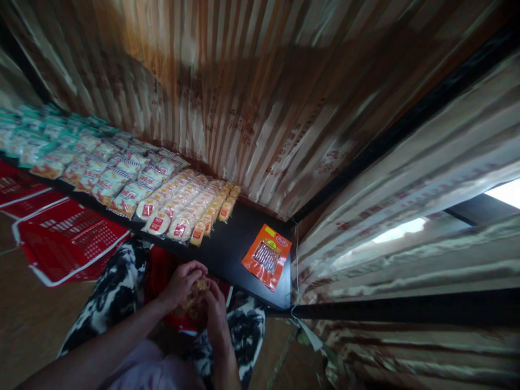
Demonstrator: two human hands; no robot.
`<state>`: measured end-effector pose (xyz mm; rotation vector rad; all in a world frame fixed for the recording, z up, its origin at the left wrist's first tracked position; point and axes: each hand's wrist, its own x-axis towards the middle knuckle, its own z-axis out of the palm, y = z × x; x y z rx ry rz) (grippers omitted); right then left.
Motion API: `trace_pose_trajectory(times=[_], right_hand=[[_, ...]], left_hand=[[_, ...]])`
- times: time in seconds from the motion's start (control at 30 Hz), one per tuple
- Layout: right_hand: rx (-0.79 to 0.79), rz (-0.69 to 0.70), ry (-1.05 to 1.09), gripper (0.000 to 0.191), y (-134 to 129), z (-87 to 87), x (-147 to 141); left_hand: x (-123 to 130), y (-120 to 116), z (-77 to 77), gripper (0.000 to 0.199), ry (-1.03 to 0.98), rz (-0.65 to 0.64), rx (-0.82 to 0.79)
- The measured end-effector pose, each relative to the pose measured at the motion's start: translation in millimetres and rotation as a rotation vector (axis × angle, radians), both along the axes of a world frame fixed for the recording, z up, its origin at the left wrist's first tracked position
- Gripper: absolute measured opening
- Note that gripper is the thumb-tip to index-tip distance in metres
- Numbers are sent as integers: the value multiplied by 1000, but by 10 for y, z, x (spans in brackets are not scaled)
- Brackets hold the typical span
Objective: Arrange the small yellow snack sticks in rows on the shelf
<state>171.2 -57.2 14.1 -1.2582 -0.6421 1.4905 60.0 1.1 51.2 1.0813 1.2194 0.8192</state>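
Beyond the left hand [187,279] and right hand [217,306], packets [134,196] lie in rows; both hands curl around brownish items [195,295], apparently unshelved.

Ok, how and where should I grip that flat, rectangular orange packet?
Probably pinch the flat, rectangular orange packet at its plain near margin with your right hand, coming from your side: it lies flat, that margin close to the front edge of the black table.

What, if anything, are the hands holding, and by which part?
A brownish item, too blurred to identify, between both hands: left hand at its upper left, right hand at its right side. Exact fingertip contact is unclear.
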Motion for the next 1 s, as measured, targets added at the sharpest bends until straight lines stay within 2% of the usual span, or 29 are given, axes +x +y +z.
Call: trace_pose_trajectory(times=[0.2,0.43,0.73,1.0], right_hand=[[-18,14,50,30,15,13,-11],[-4,-30,50,30,52,55,27],[-27,-128,66,27,60,129,19],[-6,-234,136,23,117,22,73]], left_hand=[[-11,7,111,21,-52,21,-32],[-30,51,202,22,-47,33,-16],[-35,40,164,22,-8,20,-14],[-51,44,114,22,13,11,30]])
